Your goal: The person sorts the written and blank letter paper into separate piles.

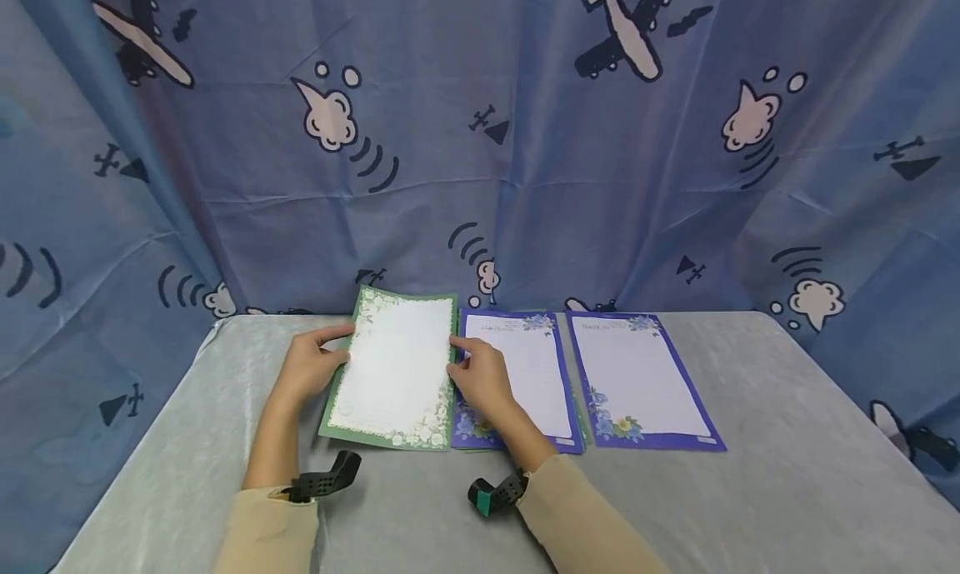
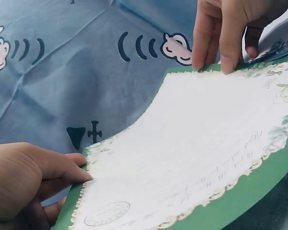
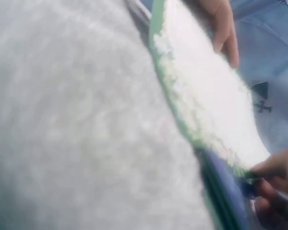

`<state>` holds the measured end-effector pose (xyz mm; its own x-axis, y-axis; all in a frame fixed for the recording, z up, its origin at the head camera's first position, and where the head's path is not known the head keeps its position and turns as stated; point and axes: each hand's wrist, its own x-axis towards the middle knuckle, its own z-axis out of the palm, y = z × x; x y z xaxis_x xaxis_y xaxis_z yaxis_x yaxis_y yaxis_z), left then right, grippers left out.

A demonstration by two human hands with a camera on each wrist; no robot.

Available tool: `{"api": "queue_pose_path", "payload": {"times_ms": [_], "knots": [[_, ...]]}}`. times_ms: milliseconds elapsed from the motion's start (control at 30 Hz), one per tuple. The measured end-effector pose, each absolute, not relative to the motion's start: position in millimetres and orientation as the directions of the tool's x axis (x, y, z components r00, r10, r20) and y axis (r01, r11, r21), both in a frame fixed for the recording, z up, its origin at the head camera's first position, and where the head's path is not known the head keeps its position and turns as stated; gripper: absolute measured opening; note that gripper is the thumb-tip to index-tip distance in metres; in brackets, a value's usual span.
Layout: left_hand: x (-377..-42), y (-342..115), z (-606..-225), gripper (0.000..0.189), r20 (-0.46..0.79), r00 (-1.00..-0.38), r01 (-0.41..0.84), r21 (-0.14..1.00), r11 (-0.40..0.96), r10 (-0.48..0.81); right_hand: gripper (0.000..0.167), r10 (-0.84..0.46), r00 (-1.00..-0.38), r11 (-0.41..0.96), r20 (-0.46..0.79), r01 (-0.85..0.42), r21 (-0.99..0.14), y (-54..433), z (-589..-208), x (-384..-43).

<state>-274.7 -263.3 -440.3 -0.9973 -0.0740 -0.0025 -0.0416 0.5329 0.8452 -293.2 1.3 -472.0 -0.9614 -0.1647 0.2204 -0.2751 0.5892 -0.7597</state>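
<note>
Between both hands is a sheet of letter paper (image 1: pixel 401 366) with a green floral border, its surface bowed in the left wrist view. My left hand (image 1: pixel 309 364) pinches its left edge between thumb and fingers. On the opposite edge, my right hand (image 1: pixel 483 378) pinches it the same way. Beneath the right hand lies a purple-bordered sheet (image 1: pixel 517 366) with blue flowers, partly covered by that hand; green edges show from under it. Farther right, a second purple-bordered sheet (image 1: pixel 637 378) lies flat with a yellow flower in its lower corner.
A pale grey cloth covers the table (image 1: pixel 780 491). Behind it hangs a blue curtain (image 1: pixel 420 224) printed with planes and clouds, reaching down to the table's far edge. Black camera mounts (image 1: pixel 326 478) are strapped to both wrists.
</note>
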Motion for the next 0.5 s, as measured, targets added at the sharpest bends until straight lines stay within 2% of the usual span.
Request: {"api": "queue_pose_path", "payload": {"times_ms": [200,500], "knots": [[-278,-265,-450,0.048,-0.036,-0.996,-0.074,0.853,0.517,-0.083,0.045,-0.211,-0.945,0.664,0.249,-0.326,-0.673,2,-481,-293],[-280,-267,-462,0.049,-0.052,-0.994,-0.096,0.821,0.563,-0.093,0.044,-0.217,-0.939,0.695,0.267,-0.341,-0.633,0,-486,-296]]}}
